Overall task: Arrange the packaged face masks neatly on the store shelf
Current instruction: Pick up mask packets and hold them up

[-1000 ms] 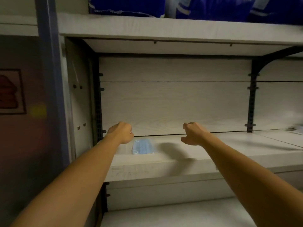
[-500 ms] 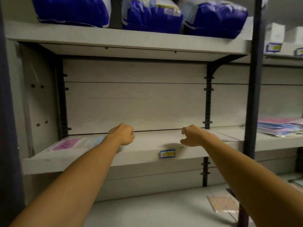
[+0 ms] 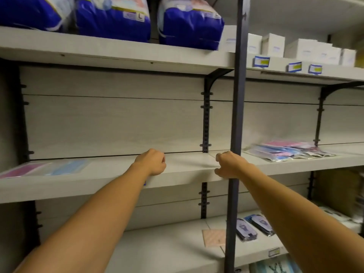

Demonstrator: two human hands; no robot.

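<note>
Middle stretch of the pale wood-grain shelf (image 3: 183,164) is wide open; dark metal upright post (image 3: 237,115) blocks the right, flat mask packets (image 3: 47,168) sit far left.

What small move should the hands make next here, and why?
Probably reach the right hand rightward to the loose heap of mask packs on the middle shelf. Both it and the left hand are curled and seemingly empty, only two flat packs lie at the shelf's left end, and the heap looks untidy.
</note>
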